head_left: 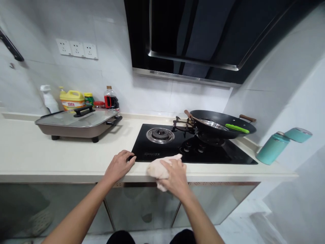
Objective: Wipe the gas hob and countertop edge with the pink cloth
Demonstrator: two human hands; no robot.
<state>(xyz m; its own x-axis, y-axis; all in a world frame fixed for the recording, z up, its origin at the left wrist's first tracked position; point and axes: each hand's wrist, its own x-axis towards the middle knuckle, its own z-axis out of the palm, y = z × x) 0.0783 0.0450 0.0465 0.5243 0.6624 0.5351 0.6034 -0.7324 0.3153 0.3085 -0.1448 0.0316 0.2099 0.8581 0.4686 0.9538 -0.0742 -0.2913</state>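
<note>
My right hand [175, 174] grips a pale cloth [158, 168], pressed on the front edge of the black glass gas stove [167, 154]. Part of the cloth hangs over the counter's edge. To the left, my left hand [121, 165] rests on the counter at the stove's front-left corner, its fingers stretched out and holding nothing. Behind the cloth are two control knobs [187, 148] and the bare left burner [160, 135]. A black wok [215, 118] with wooden handles sits over the right burner, with a green-handled utensil [237, 128] in it.
A lidded electric pan [68, 129] stands on the counter [22, 152] at left. Behind it are a spray bottle [49, 100], a yellow jug [72, 99] and a dark sauce bottle [111, 99]. Turquoise canisters [273, 149] stand at right. A black range hood [182, 34] overhangs the stove.
</note>
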